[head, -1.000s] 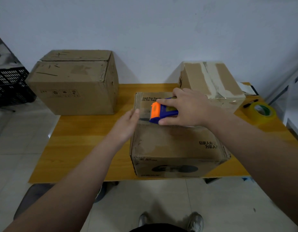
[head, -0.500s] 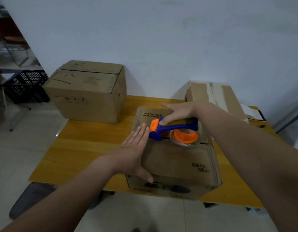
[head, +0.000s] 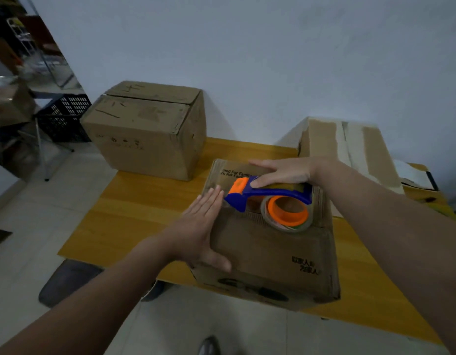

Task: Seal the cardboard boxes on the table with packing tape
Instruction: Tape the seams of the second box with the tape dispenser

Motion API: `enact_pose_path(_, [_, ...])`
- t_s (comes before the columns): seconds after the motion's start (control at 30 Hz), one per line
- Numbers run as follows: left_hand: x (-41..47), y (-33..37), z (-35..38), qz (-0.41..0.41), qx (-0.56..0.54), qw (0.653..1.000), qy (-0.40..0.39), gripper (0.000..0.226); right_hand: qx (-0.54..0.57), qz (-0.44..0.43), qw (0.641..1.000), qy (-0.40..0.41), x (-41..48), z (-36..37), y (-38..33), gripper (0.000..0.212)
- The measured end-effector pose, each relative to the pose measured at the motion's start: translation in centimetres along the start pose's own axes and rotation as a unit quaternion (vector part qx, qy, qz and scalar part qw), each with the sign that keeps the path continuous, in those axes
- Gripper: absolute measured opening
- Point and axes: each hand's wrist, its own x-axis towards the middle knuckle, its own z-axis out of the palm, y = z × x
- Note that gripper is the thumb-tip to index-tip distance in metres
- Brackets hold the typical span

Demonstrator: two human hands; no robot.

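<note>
A cardboard box (head: 273, 252) sits at the near edge of the yellow table (head: 114, 221). On its top lies a blue and orange tape dispenser (head: 270, 198) with a roll of clear tape, placed along the seam between the flaps. My right hand (head: 286, 172) grips the dispenser's blue handle from behind. My left hand (head: 201, 226) presses flat against the box's left side, fingers straight and thumb along the front corner.
A large closed box (head: 147, 126) stands at the table's back left, overhanging the edge. Another box (head: 350, 142) with pale tape strips is at the back right, papers (head: 411, 172) beside it. A black crate (head: 63, 116) stands on the floor to the left.
The dispenser has tilted so its orange roll shows. My left hand slid from the box's top left edge down onto its left side. The view shifted left.
</note>
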Motion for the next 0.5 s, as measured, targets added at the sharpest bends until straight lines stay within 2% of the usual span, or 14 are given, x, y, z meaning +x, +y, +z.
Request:
enact_pose_path(0.1, [1.8, -1.1, -1.0, -0.042, 0.023, 0.999, -0.011, 0.141, -0.006, -0.003, 1.0, -0.001, 0.1, 0.1, 0.2, 0.102])
enact_pose_path(0.23, [4.5, -2.0, -2.3, -0.014, 0.096, 0.995, -0.02, 0.133, -0.029, -0.007, 1.0, 0.008, -0.3, 0.3, 0.0, 0.099])
enact_pose_path(0.3, [4.9, -2.4, -2.2, -0.002, 0.117, 0.993, -0.002, 0.133, -0.08, -0.037, 0.996, 0.03, -1.2, 0.5, -0.8, 0.097])
enact_pose_path(0.37, [4.8, -2.5, -1.9, 0.004, 0.12, 0.993, 0.006, 0.133, -0.182, -0.087, 0.976, 0.084, -2.4, 0.9, -2.0, 0.089])
enact_pose_path(0.43, [4.6, -2.6, -1.8, 0.004, 0.118, 0.993, 0.009, 0.133, -0.29, -0.134, 0.936, 0.148, -3.3, 2.1, -3.3, 0.067])
enact_pose_path(0.5, [4.6, -2.5, -1.8, 0.007, 0.117, 0.993, 0.009, 0.132, -0.355, -0.12, 0.906, 0.197, -3.6, 4.1, -4.2, 0.058])
